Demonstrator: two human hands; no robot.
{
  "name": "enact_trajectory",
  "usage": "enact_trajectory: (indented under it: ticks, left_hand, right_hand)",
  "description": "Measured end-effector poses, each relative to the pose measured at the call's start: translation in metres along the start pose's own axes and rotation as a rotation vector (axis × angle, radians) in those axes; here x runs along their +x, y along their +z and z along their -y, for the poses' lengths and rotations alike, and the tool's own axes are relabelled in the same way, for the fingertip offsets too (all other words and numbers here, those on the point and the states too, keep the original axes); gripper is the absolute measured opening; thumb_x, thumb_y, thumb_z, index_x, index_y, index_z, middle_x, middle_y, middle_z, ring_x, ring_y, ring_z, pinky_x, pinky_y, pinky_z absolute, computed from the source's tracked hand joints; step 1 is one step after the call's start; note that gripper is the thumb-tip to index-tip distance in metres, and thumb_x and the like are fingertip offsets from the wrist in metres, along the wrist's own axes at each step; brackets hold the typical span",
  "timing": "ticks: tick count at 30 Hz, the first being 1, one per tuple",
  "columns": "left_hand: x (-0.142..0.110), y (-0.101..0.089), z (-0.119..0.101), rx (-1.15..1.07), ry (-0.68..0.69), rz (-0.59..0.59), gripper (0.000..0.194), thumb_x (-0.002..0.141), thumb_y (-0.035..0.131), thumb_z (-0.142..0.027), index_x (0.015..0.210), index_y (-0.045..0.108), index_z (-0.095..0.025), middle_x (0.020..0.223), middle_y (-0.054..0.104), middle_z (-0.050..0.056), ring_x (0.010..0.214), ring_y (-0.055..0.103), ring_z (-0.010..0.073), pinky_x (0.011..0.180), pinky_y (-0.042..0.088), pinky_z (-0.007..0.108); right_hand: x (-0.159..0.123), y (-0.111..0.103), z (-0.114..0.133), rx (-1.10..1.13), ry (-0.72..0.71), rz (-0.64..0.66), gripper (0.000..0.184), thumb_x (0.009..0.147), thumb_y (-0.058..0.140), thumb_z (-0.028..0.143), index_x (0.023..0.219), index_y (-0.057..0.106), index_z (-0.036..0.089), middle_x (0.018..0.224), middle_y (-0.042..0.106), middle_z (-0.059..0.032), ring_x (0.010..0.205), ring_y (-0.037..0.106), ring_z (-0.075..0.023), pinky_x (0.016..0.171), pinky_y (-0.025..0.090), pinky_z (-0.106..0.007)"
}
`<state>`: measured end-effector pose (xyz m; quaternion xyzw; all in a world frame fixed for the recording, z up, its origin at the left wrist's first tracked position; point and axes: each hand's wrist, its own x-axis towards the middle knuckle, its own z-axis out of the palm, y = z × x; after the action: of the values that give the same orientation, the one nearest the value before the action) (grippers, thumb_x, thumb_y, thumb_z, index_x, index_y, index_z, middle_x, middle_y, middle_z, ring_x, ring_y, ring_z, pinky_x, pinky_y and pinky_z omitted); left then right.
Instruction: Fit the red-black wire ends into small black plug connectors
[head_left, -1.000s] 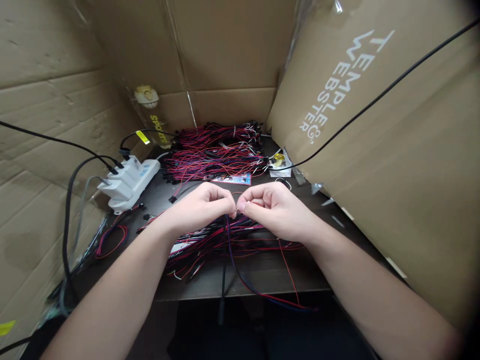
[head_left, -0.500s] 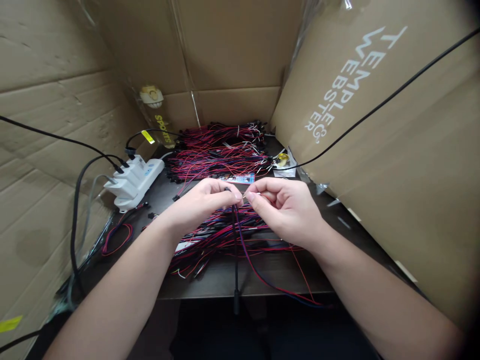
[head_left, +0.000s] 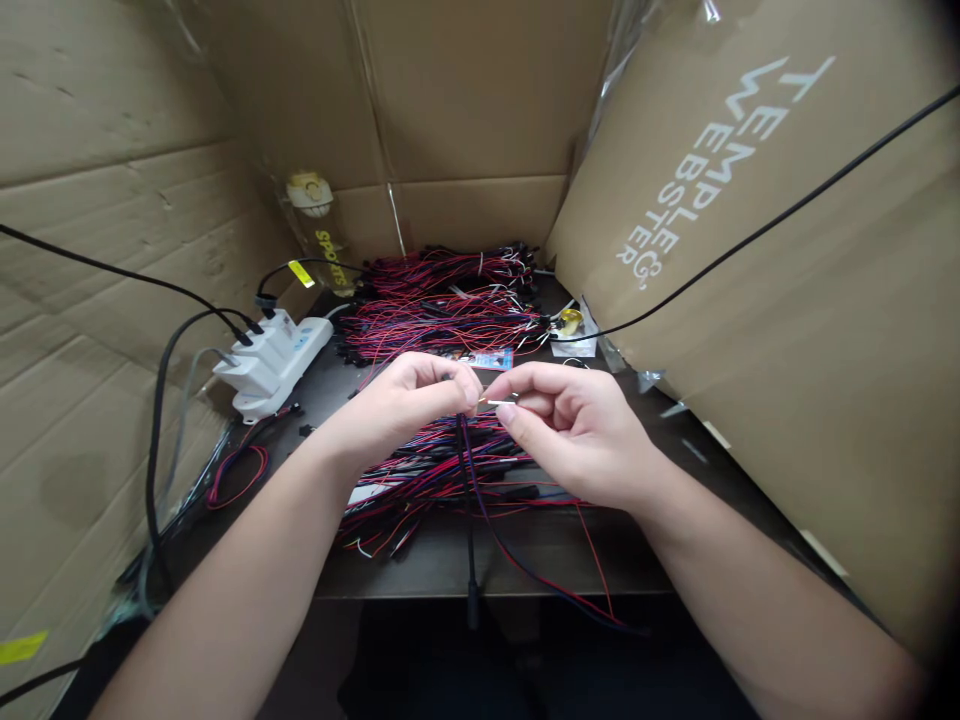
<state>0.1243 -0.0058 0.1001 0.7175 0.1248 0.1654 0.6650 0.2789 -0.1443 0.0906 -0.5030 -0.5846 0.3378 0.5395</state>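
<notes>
While my nearly closed left hand (head_left: pixel 431 395) pinches the black cable (head_left: pixel 468 510), my right hand (head_left: pixel 581 435) a slim white piece (head_left: pixel 500 403), lining up their ends likely needs steady fingertips.

A second ago my fingertips nearly met; now my right hand (head_left: pixel 574 430) has drawn slightly away from my left hand (head_left: pixel 420 400), and a thin white piece (head_left: pixel 501 403), mostly hidden then, shows in its grip. The black cable (head_left: pixel 470 520) has risen a little.

Reads "TEMPLE & WEBSTER" on cardboard panel (head_left: pixel 750 340), two o'clock; reads "sports" on bottle (head_left: pixel 330 252), ten o'clock.
</notes>
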Motion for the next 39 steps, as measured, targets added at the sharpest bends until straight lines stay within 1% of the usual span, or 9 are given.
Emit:
enact_trajectory:
  ticks: [4, 10, 16, 19, 24, 26, 29, 36, 39]
  left_hand:
    - [0.0009, 0.0007, 0.0010, 0.004, -0.012, -0.013, 0.014, 0.082, 0.066, -0.023, 0.069, 0.070, -0.017, 0.075, 0.062, 0.000, 0.080, 0.053, 0.0145, 0.083, 0.041, 0.029]
    - [0.0032, 0.0009, 0.0046, 0.046, -0.045, 0.013, 0.021, 0.084, 0.062, -0.025, 0.067, 0.074, -0.018, 0.075, 0.067, 0.003, 0.080, 0.055, 0.0165, 0.083, 0.041, 0.031]
    - [0.0024, 0.0012, 0.0006, 0.008, -0.087, 0.004, 0.020, 0.083, 0.068, -0.030, 0.070, 0.074, -0.016, 0.073, 0.064, 0.002, 0.078, 0.054, 0.0157, 0.080, 0.039, 0.031]
    - [0.0018, 0.0006, -0.0011, -0.008, -0.109, 0.007, 0.019, 0.081, 0.070, -0.031, 0.070, 0.075, -0.016, 0.071, 0.062, 0.002, 0.075, 0.051, 0.0146, 0.075, 0.038, 0.030]
    - [0.0013, 0.0001, -0.0031, -0.071, -0.152, 0.052, 0.017, 0.078, 0.070, -0.027, 0.067, 0.074, -0.014, 0.069, 0.062, 0.002, 0.069, 0.047, 0.0119, 0.068, 0.035, 0.028]
    - [0.0016, 0.0009, -0.0035, -0.139, -0.194, 0.078, 0.017, 0.076, 0.070, -0.025, 0.065, 0.073, -0.013, 0.067, 0.061, 0.003, 0.066, 0.046, 0.0109, 0.065, 0.035, 0.027]
    - [0.0027, 0.0023, -0.0032, -0.216, -0.238, 0.057, 0.016, 0.074, 0.072, -0.024, 0.065, 0.073, -0.011, 0.067, 0.062, 0.003, 0.066, 0.048, 0.0100, 0.063, 0.035, 0.025]
    - [0.0033, 0.0043, -0.0037, -0.245, -0.254, 0.017, 0.014, 0.070, 0.074, -0.022, 0.062, 0.073, -0.010, 0.066, 0.062, 0.003, 0.065, 0.049, 0.0095, 0.061, 0.035, 0.025]
    - [0.0034, 0.0045, -0.0039, -0.283, -0.263, 0.026, 0.013, 0.069, 0.074, -0.022, 0.062, 0.072, -0.011, 0.065, 0.061, 0.003, 0.064, 0.048, 0.0098, 0.062, 0.035, 0.026]
  right_hand:
    - [0.0006, 0.0000, -0.0016, -0.042, -0.029, -0.030, 0.014, 0.096, 0.061, 0.025, 0.100, 0.067, 0.014, 0.059, 0.042, 0.0053, 0.049, 0.033, -0.0074, 0.044, 0.026, -0.023]
    - [0.0010, -0.0009, -0.0037, -0.081, -0.061, -0.066, 0.013, 0.096, 0.062, 0.026, 0.093, 0.066, 0.014, 0.061, 0.051, 0.0027, 0.049, 0.039, -0.0075, 0.045, 0.029, -0.022]
    - [0.0015, -0.0012, -0.0028, -0.092, -0.071, -0.093, 0.011, 0.095, 0.064, 0.026, 0.093, 0.067, 0.015, 0.064, 0.056, 0.0000, 0.055, 0.047, -0.0104, 0.049, 0.035, -0.024]
    - [0.0015, -0.0009, -0.0026, -0.072, -0.043, -0.077, 0.012, 0.096, 0.063, 0.027, 0.094, 0.064, 0.015, 0.063, 0.053, 0.0017, 0.051, 0.042, -0.0086, 0.046, 0.031, -0.023]
    - [0.0011, -0.0022, -0.0026, -0.033, -0.007, -0.015, 0.012, 0.098, 0.061, 0.027, 0.096, 0.059, 0.015, 0.054, 0.036, 0.0094, 0.046, 0.026, -0.0060, 0.043, 0.020, -0.021]
    - [0.0011, -0.0026, -0.0023, -0.034, -0.003, 0.000, 0.014, 0.098, 0.061, 0.028, 0.096, 0.059, 0.015, 0.053, 0.036, 0.0095, 0.046, 0.026, -0.0060, 0.043, 0.019, -0.022]
    - [0.0013, -0.0024, -0.0020, -0.049, -0.008, -0.006, 0.015, 0.097, 0.062, 0.029, 0.093, 0.061, 0.014, 0.055, 0.037, 0.0085, 0.047, 0.028, -0.0062, 0.044, 0.020, -0.022]
    - [0.0013, -0.0012, -0.0021, -0.054, -0.012, -0.043, 0.014, 0.096, 0.064, 0.029, 0.094, 0.061, 0.016, 0.055, 0.043, 0.0071, 0.046, 0.029, -0.0063, 0.044, 0.021, -0.023]
    - [0.0007, -0.0005, -0.0013, -0.061, -0.007, -0.064, 0.018, 0.094, 0.069, 0.034, 0.092, 0.062, 0.017, 0.055, 0.048, 0.0052, 0.045, 0.037, -0.0078, 0.043, 0.025, -0.023]
